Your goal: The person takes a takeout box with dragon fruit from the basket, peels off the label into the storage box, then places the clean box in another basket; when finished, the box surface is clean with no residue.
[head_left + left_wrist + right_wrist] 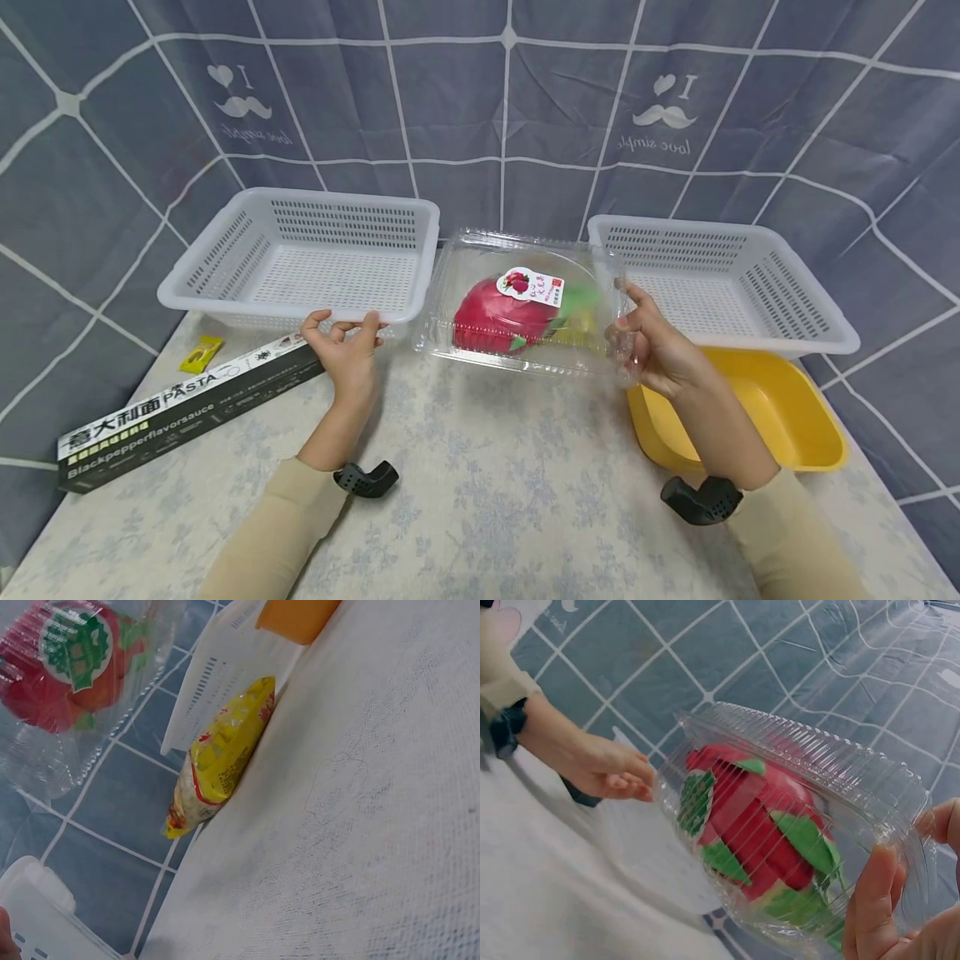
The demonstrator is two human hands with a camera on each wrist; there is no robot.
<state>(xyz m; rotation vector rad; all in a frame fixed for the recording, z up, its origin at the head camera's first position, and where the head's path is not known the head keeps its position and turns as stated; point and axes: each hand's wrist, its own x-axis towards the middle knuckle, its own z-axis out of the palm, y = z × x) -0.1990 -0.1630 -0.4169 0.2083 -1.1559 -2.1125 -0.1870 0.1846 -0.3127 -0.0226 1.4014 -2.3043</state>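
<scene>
A clear plastic clamshell box [517,354] holds a red dragon fruit [757,817] with green scales. On its lid is a white sticker [529,286] with a fruit picture. My right hand [660,337] grips the box's right end, thumb and fingers at its edge, the box raised off the table. My left hand [345,350] pinches the front rim of the left white basket [300,312], near its right corner. The right wrist view shows this hand's fingers bent, overlapping the box's far end.
A black pasta box [187,417] and a small yellow packet [201,354] lie at left. Behind the clamshell sits a yellow snack bag [225,757]. Another white basket [795,343] stands back right, with a yellow basin [780,417] before it. Tile-patterned fabric [450,100] hangs behind.
</scene>
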